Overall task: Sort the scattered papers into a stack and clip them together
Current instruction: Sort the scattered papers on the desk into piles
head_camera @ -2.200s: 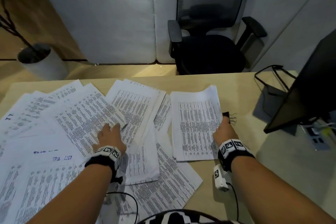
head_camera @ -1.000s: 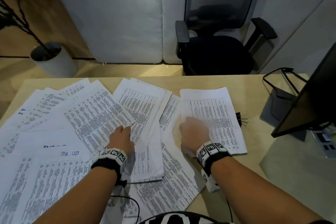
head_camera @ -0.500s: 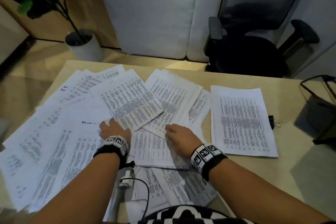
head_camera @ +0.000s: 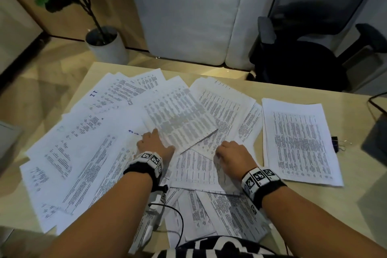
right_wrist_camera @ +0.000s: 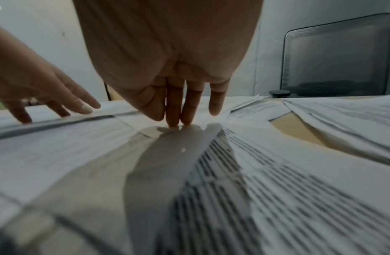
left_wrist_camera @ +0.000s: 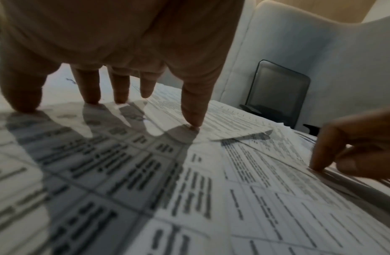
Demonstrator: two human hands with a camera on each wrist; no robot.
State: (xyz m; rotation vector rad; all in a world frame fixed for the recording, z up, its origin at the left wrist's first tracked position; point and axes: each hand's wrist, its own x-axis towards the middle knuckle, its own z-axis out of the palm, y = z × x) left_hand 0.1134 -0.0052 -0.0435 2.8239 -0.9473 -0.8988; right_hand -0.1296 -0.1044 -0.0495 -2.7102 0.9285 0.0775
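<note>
Head view gave me the whole desk (head_camera: 240, 88), so I read it from the left edge across. The scattered papers (head_camera: 88, 153) fanned out over the left and middle of the desk, overlapping at all angles. My left hand (head_camera: 156, 144) lay palm down on them near the middle; in the left wrist view its fingers (left_wrist_camera: 190, 110) were spread and straight, tips pressing the sheets, gripping nothing. Just right of it an angled printed sheet (head_camera: 180, 115) lay on top of the pile, its near corner reaching down between my two hands. My right hand (head_camera: 234, 156) sat on the sheets beside that corner; the right wrist view showed its fingers (right_wrist_camera: 175, 110) held close together and extended, tips touching paper, nothing pinched. Further right, apart from the scatter, lay the neat stack (head_camera: 297, 142), long axis running away from me. The black binder clip (head_camera: 335, 143) lay on the bare desk just beside the stack's right edge.

I judged that the gathering turned on this: the stack lay to the right of both hands, the right hand nearer it, so loose sheets would need carrying rightward and turning to match its long axis.
</note>
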